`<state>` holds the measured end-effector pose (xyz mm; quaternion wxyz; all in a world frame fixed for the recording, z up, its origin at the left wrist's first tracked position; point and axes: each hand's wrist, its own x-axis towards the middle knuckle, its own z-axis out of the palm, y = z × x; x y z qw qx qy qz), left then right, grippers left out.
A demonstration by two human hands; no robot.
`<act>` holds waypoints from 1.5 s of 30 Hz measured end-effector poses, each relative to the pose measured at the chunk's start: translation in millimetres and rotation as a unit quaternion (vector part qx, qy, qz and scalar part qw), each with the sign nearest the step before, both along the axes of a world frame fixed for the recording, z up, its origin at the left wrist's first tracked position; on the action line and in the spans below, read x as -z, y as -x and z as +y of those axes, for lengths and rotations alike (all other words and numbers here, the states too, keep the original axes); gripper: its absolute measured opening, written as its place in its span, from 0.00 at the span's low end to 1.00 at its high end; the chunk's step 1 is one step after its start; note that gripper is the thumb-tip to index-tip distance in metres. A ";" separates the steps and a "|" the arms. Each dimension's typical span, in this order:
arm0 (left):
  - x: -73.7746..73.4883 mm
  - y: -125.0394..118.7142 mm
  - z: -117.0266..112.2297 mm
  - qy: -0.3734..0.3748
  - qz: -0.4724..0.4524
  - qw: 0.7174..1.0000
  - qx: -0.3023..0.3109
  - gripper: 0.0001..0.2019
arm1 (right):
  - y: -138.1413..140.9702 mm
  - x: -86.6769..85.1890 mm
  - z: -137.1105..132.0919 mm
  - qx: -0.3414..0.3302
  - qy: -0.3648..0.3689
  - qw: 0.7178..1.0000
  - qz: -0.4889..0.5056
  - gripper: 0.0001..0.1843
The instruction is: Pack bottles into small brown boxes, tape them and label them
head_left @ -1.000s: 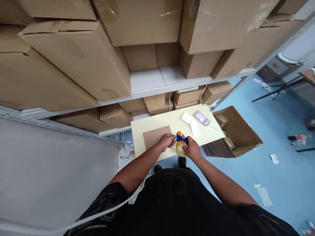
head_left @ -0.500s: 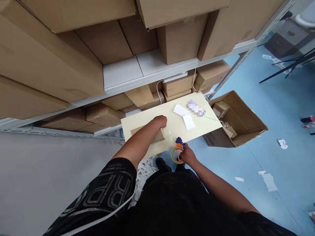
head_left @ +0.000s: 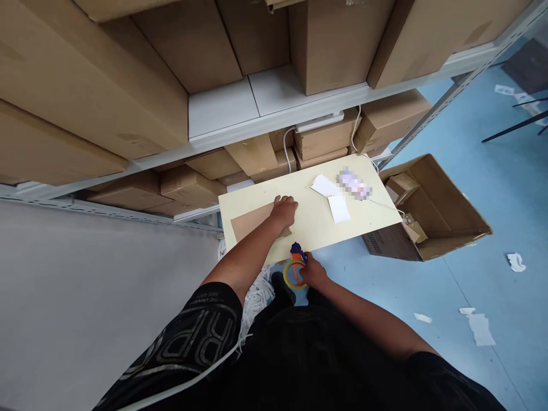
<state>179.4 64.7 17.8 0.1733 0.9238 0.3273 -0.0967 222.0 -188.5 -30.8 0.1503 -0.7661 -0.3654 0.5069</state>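
On the table (head_left: 310, 222) I count one flat box (head_left: 250, 221); left hand (head_left: 283, 213) over its right end, fingers loosely spread, firmness of contact not readable. Just off the near edge: one tape dispenser (head_left: 295, 257), gripped by the right hand (head_left: 314, 272). Farther right on the table: two white cards (head_left: 339, 209), one blurred item (head_left: 354, 184) beside them. On the floor (head_left: 385, 285): one open carton (head_left: 447, 208).
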 end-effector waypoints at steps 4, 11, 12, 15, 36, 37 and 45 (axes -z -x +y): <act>-20.1 57.1 8.9 -0.062 -0.089 0.985 -0.131 0.16 | 15.3 -1.1 2.6 0.023 -0.007 1.000 0.004 0.33; -17.6 223.4 -3.5 0.095 -0.097 0.976 -0.171 0.39 | 42.6 0.1 6.1 0.080 0.009 0.997 0.020 0.32; -16.2 240.8 -13.7 0.111 -0.111 0.978 -0.138 0.45 | 44.8 -0.1 8.6 0.090 0.009 0.996 0.025 0.32; -15.2 271.2 -48.9 0.131 -0.111 0.984 -0.050 0.55 | 42.8 -4.0 22.2 0.081 -0.002 0.997 0.017 0.31; 1.4 170.6 -96.1 -0.078 -0.092 0.976 -0.182 0.49 | 2.7 -3.6 -13.6 -0.032 -0.014 0.999 0.025 0.35; 2.0 163.7 -98.9 -0.076 -0.095 0.974 -0.193 0.50 | 13.2 -1.0 -21.1 -0.029 -0.018 0.999 0.033 0.35; -7.6 175.9 -96.8 -0.028 -0.059 0.994 -0.085 0.46 | -5.1 -8.3 53.4 -0.019 -0.021 0.999 -0.035 0.30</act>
